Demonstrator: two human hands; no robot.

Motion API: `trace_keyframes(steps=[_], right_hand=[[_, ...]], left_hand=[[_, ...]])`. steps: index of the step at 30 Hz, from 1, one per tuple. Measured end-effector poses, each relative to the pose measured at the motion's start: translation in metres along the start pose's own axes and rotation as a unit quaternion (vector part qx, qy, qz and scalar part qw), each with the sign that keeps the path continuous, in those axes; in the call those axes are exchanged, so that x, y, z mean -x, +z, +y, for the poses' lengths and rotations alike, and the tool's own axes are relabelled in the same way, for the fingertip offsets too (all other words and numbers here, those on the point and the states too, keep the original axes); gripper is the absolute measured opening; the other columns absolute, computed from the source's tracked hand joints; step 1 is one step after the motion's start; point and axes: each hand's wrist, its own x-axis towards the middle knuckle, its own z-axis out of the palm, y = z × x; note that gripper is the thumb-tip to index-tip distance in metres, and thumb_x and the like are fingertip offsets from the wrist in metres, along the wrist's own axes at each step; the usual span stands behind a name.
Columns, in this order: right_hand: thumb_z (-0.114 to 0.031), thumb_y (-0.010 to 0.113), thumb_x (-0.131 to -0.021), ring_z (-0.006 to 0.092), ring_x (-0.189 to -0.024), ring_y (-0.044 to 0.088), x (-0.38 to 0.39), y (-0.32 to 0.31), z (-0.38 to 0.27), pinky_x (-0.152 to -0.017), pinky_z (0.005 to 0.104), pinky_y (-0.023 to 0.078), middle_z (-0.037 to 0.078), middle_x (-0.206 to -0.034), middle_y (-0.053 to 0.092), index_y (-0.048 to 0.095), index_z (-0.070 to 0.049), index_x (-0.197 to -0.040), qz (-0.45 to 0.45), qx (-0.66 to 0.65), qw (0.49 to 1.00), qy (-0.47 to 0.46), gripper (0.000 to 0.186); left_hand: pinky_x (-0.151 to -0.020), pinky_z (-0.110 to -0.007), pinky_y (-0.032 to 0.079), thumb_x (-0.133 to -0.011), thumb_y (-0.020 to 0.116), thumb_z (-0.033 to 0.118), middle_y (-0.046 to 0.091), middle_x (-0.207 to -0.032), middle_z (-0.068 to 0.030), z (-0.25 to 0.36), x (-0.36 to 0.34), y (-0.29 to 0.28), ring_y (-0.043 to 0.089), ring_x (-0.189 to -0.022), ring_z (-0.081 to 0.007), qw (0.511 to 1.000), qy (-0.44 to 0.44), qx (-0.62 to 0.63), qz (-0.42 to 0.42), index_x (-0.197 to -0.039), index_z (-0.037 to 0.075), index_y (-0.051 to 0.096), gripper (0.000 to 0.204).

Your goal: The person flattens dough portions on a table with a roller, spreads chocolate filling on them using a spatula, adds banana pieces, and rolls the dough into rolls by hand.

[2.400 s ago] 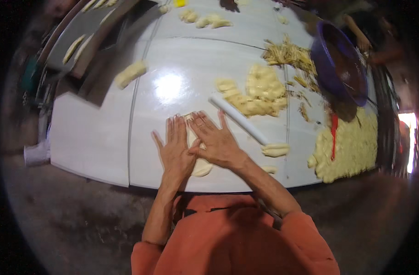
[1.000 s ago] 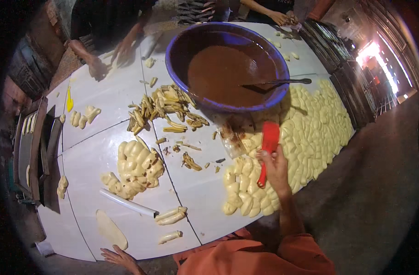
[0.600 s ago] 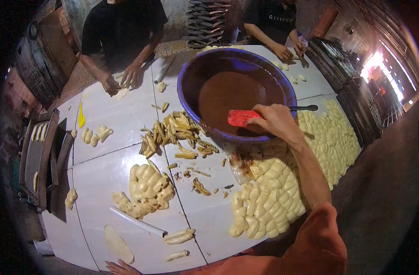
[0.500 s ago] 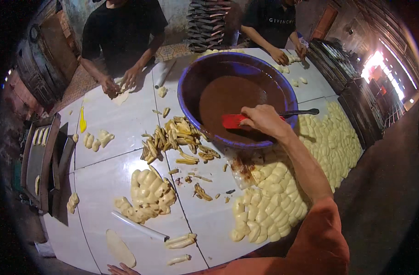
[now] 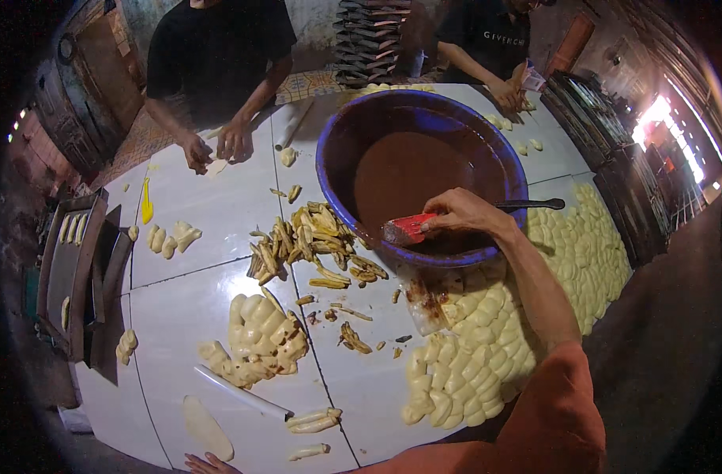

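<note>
My right hand (image 5: 465,215) is closed around a red scraper (image 5: 415,223), its tip smeared with brown paste. It hovers over the near rim of a big purple tub (image 5: 326,189) holding smooth brown paste (image 5: 408,174). At the lower edge my left hand (image 5: 209,464) is partly in view, its fingers spread on the table. Just beyond those fingertips lies a flattened oval of dough (image 5: 205,426). A white rolling pipe (image 5: 242,392) rests nearby, between a mound of dough pieces (image 5: 262,336) and some banana strips (image 5: 313,420).
A dark-handled utensil (image 5: 531,204) leans over the tub's right rim. Many dough pieces (image 5: 475,363) cover the table's right side. Peeled banana strips (image 5: 306,237) lie left of the tub. Two people work across the table. Metal trays (image 5: 73,268) stand at left, a yellow tool (image 5: 146,201) beside them.
My right hand has drawn the scraper toward the tub's near rim and tilted it, so its paste-coated tip shows. My left hand stays put. The view has shifted slightly.
</note>
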Motion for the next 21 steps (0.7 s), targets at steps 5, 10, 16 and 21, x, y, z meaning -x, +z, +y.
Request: trace_keyframes(steps=[5, 10, 16, 21], right_hand=[[-0.047, 0.080, -0.087, 0.0135, -0.067, 0.063, -0.001, -0.004, 0.007, -0.060, 0.0322, 0.048, 0.005, -0.077, 0.072, 0.078, -0.002, -0.103, -0.053, -0.069, 0.993, 0.075, 0.048], [-0.047, 0.082, -0.087, 0.0064, -0.059, 0.052, 0.008, -0.017, -0.001, -0.053, 0.0280, 0.038, -0.003, -0.072, 0.066, 0.077, -0.005, -0.094, -0.142, -0.186, 0.958, 0.168, 0.042], [-0.046, 0.083, -0.087, 0.0040, -0.056, 0.047, 0.014, -0.019, -0.013, -0.050, 0.0244, 0.032, -0.006, -0.067, 0.059, 0.076, -0.007, -0.096, -0.161, -0.237, 0.935, 0.211, 0.041], [-0.041, 0.084, -0.087, 0.0031, -0.055, 0.046, 0.013, -0.008, -0.044, -0.047, 0.0247, 0.032, -0.006, -0.068, 0.057, 0.075, -0.006, -0.096, -0.144, -0.282, 0.940, 0.128, 0.038]], left_hand=[[-0.120, -0.065, 0.024, -0.108, 0.040, 0.055, 0.029, -0.164, -0.0315, 0.015, 0.000, -0.010, 0.028, -0.148, -0.0544, 1.000, -0.013, 0.001, -0.009, -0.164, 0.008, 0.027, 0.074], [-0.121, -0.065, 0.023, -0.107, 0.042, 0.055, 0.027, -0.164, -0.0324, 0.011, 0.001, -0.004, 0.024, -0.150, -0.0548, 0.998, -0.028, 0.048, -0.024, -0.164, 0.008, 0.028, 0.075], [-0.121, -0.067, 0.021, -0.106, 0.050, 0.053, 0.024, -0.165, -0.0325, 0.004, 0.002, 0.005, 0.019, -0.151, -0.0553, 0.995, -0.019, 0.099, 0.008, -0.164, 0.009, 0.029, 0.076], [-0.127, -0.057, 0.013, -0.111, 0.045, 0.044, 0.017, -0.171, -0.0219, -0.059, -0.007, 0.064, 0.012, -0.157, -0.0438, 0.998, 0.025, 0.050, 0.035, -0.165, 0.012, 0.025, 0.066]])
